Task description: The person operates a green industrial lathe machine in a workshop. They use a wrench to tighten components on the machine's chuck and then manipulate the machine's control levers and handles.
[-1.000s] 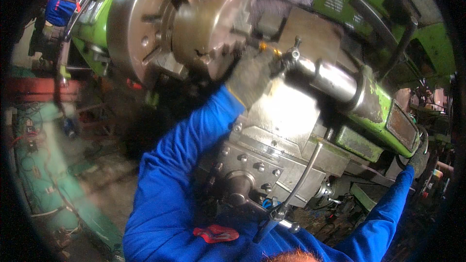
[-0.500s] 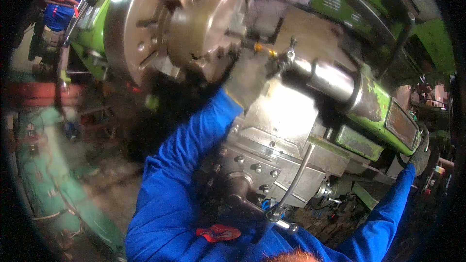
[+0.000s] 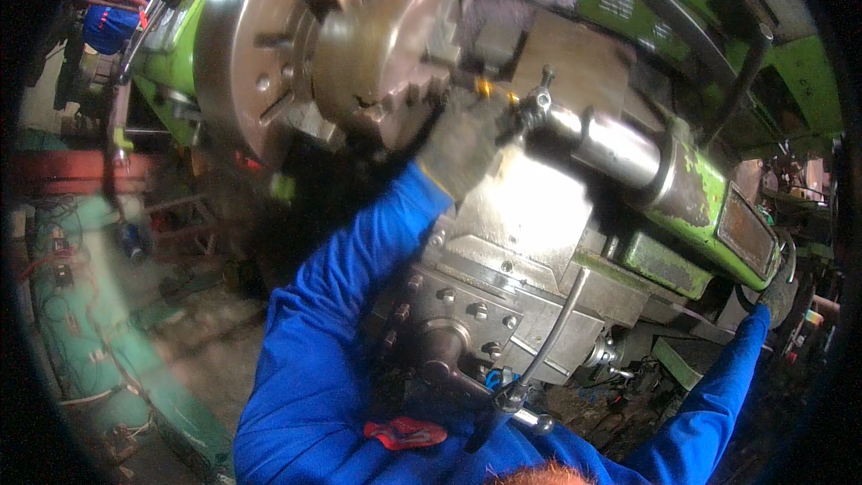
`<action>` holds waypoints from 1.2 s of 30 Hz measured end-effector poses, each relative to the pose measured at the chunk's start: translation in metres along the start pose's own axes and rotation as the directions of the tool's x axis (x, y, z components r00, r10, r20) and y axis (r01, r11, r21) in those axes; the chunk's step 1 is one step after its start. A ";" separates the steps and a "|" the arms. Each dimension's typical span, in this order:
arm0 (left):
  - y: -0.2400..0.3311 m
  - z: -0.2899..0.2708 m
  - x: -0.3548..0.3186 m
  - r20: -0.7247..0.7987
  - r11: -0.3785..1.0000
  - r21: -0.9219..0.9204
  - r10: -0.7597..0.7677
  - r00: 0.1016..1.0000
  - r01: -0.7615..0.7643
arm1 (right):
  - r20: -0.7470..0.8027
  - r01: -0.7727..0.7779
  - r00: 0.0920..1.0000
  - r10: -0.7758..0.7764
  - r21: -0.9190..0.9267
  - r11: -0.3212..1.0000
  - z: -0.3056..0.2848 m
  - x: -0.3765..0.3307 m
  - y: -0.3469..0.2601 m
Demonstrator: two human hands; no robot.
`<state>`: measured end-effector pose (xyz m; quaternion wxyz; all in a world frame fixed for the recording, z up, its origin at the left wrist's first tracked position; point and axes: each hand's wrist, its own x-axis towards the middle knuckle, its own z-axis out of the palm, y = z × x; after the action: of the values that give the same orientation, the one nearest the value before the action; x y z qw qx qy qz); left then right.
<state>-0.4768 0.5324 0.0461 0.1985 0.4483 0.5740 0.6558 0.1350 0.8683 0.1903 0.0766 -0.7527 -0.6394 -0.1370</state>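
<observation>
My left hand [image 3: 462, 139], in a grey work glove, reaches between the lathe chuck [image 3: 386, 58] and the tailstock quill [image 3: 620, 148]. Its fingers look closed, but their far side is hidden, so I cannot make out what they hold. Just beyond the fingertips shows a small yellow-orange piece [image 3: 486, 87]. Beside the hand, a dark fitting with a T-shaped key [image 3: 544, 88] sits at the quill's end. At the far right my gloved right hand [image 3: 778, 295] is closed on the tailstock handwheel [image 3: 790, 260], partly hidden behind the green tailstock [image 3: 700, 189].
Below my left hand lies the bright metal cross slide [image 3: 530, 202], with a bolted carriage and an upright lever [image 3: 557, 323] close to my body. A large faceplate [image 3: 256, 63] stands behind the chuck. Green machine parts [image 3: 99, 323] and cables lie at left.
Both hands keep nearly the same places. The view has shifted slightly, and my left hand and the yellow-orange piece appear a little further right.
</observation>
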 end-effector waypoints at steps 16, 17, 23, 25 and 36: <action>0.032 -0.016 0.005 0.376 0.332 0.849 0.168 0.911 -0.411 | 0.018 0.069 0.998 -0.068 -0.062 0.996 0.014 0.013 0.020; 0.033 -0.016 0.005 0.375 0.355 0.850 0.110 0.920 -0.389 | 0.021 0.075 0.997 -0.074 -0.071 0.995 0.015 0.014 0.022; 0.025 -0.017 0.004 0.379 0.413 0.826 0.099 0.920 -0.385 | 0.010 0.080 0.997 -0.080 -0.118 0.990 0.018 0.016 0.022; 0.027 -0.017 0.006 0.395 0.414 0.822 0.078 0.915 -0.391 | -0.004 0.070 0.998 -0.071 -0.112 0.991 0.018 0.016 0.025; 0.028 -0.016 0.004 0.321 0.494 0.795 0.149 0.935 -0.352 | 0.021 0.014 1.000 -0.014 -0.033 0.999 0.003 0.004 0.009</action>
<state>-0.4849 0.5193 0.0742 -0.0807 0.6330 0.7219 0.2678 0.1449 0.8716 0.1893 0.0566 -0.7507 -0.6431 -0.1403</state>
